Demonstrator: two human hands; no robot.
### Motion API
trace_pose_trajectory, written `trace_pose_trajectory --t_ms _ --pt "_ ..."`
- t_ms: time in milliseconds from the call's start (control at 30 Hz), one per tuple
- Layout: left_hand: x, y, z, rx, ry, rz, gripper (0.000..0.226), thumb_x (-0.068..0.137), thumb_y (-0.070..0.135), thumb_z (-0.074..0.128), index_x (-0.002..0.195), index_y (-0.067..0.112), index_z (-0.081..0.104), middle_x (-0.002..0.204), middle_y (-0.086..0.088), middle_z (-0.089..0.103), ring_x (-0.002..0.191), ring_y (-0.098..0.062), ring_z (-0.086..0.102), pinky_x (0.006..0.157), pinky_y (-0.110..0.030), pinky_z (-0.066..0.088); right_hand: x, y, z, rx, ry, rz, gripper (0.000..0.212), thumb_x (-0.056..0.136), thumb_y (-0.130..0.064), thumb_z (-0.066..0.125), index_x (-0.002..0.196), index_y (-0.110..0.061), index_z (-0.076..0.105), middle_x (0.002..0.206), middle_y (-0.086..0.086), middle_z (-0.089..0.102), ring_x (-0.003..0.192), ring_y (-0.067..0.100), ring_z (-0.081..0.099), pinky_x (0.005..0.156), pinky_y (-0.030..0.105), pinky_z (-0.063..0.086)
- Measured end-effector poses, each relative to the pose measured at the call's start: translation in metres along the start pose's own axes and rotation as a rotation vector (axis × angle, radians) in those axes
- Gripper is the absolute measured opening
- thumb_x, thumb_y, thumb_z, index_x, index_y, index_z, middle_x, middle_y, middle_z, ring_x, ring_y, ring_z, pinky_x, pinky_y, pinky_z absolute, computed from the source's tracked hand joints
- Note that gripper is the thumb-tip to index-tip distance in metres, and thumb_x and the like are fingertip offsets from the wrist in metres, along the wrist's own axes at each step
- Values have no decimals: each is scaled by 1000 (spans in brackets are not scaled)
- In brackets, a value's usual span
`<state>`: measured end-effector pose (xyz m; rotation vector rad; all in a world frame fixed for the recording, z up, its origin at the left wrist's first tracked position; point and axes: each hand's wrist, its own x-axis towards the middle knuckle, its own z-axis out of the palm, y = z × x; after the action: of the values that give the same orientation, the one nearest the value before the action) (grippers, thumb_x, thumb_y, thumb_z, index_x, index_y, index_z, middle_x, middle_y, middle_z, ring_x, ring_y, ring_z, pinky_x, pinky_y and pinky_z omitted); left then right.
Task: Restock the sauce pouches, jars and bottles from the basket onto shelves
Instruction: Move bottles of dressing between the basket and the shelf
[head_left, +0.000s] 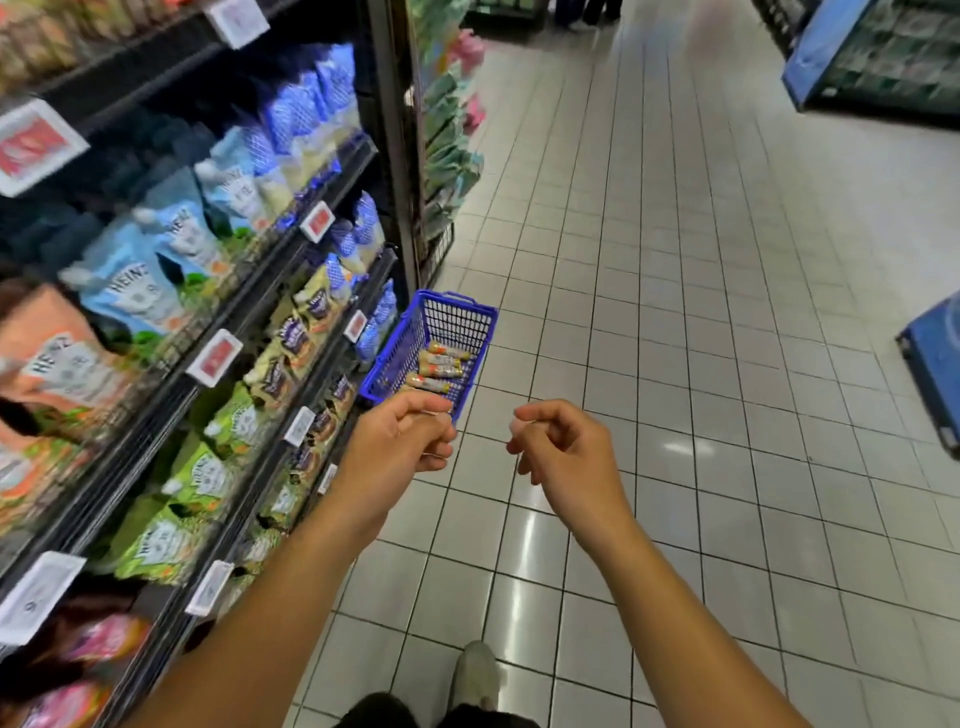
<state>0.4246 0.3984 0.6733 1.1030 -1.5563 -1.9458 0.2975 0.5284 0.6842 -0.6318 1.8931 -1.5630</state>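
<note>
Bottles (439, 364) of sauce are seen lying on their sides in a blue basket (397, 348), set on the floor just ahead of the left hand (400, 441), with their long axes laid crosswise and caps toward the right. Both hands are held loosely curled, with nothing gripped. The right hand (566, 452) is kept off to the basket's side. Shelves (234, 332) of pouches (130, 291) are ranged beyond the left hand, which is judged the nearer for the next pick.
</note>
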Motion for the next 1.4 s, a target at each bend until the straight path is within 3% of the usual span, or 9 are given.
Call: trace_pose_trajectory --t_ms 100,433,667,933,1400 --pt "20 -2 6 -3 10 -31 15 96 2 55 99 12 65 70 0 70 62 -12 62 62 -25 55 20 7 -7 -5 20 35 5 93 -7 64 96 -9 67 72 10 70 58 6 62 52 15 46" --pt "101 -2 -3 -32 43 -109 12 96 3 55 99 9 65 70 -1 69 62 -11 62 63 -26 56 102 21 11 -16 7 108 9 93 -7 63 94 -15 67 74 15 70 59 5 62 53 15 47" --pt "194 4 -23 -51 61 -200 13 96 2 55 101 8 65 71 -2 68 62 -13 61 65 -28 55 192 18 46 -48 18 144 6 94 -1 61 97 -3 66 77 30 65 55 3 59 51 14 45" --pt "288 24 -54 -74 89 -229 13 95 1 56 99 9 65 71 -3 68 56 -8 63 57 -21 56 291 2 99 -71 -9 184 8 93 3 58 100 6 63 82 39 59 58 17 54 51 16 46" --pt "412 16 -72 -61 134 -325 16 96 5 55 100 13 68 69 0 71 58 -9 65 56 -21 55 414 28 105 -87 -33 308 9 94 0 59 100 -1 65 81 10 65 53 0 57 51 16 48"
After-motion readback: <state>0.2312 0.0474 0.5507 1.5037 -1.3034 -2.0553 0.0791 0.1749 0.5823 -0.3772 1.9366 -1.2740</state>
